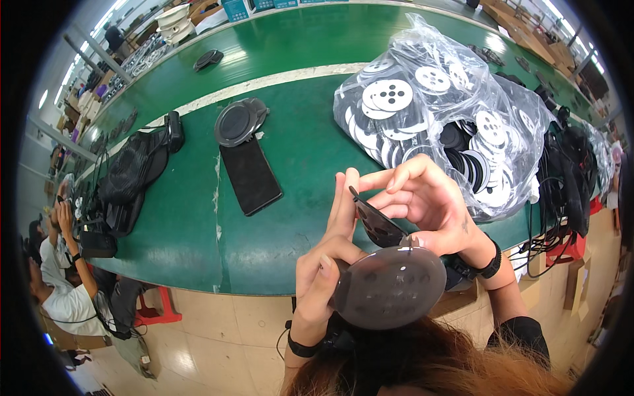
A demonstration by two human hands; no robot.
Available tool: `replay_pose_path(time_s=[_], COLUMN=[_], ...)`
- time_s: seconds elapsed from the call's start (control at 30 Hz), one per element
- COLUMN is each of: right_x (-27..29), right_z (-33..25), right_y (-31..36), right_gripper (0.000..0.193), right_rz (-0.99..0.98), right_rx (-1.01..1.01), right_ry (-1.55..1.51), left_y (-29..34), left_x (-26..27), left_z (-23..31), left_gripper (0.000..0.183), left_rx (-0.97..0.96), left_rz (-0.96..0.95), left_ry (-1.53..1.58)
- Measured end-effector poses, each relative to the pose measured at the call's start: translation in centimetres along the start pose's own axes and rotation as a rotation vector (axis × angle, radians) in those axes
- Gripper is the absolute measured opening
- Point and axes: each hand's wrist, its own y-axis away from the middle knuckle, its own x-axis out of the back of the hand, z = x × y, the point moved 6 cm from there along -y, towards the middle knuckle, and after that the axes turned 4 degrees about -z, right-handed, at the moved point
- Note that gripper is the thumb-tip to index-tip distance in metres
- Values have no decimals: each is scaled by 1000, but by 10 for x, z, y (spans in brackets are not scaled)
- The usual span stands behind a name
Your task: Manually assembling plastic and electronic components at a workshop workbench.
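Both my hands are raised over the near edge of the green table, around a dark grey hinged device with two round discs [389,290]. The larger disc is smooth and rounded and faces me; the thinner one, marked with dark round spots, tilts up behind it. My left hand [318,274] grips the device's left side, thumb bent along the rim. My right hand [429,201] holds it near the hinge with the thumb, its other fingers curled behind the thin disc. Beyond them lies a clear plastic bag [413,59] full of white discs with holes [393,94] and some black discs [475,168].
A black phone [251,177] lies left of my hands, touching another round grey device [239,124]. Farther left is a heap of black gear and cables [135,165]. A dark device [209,59] rests at the back. At far left a co-worker's hands [64,214] are raised. Black cables hang at right.
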Motion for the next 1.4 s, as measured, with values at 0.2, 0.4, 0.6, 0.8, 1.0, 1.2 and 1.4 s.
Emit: replay_pose_path(time_s=[0.2, 0.4, 0.6, 0.8, 1.0, 1.2, 1.4], right_x=[6, 16, 16, 8, 6, 7, 7], right_z=[6, -1, -18, -6, -4, -4, -1], right_y=[0, -1, 2, 3, 5, 3, 2], right_gripper=[55, 58, 56, 46, 43, 40, 39], right_rz=[38, 153, 210, 212, 245, 264, 299], right_rx=[-20, 5, 187, 153, 172, 122, 90], right_ry=[-78, -131, 33, 90, 304, 319, 275], left_y=[-4, -2, 7, 17, 16, 16, 18], left_x=[-1, 6, 21, 21, 12, 10, 12], left_z=[3, 13, 26, 11, 0, 1, 0], left_gripper=[45, 48, 45, 42, 44, 44, 44], left_rx=[-82, -167, -206, -183, -178, -156, -153], left_rz=[-19, 122, 380, 586, 583, 566, 603], left_ry=[-140, -63, -310, -385, -374, -443, -445])
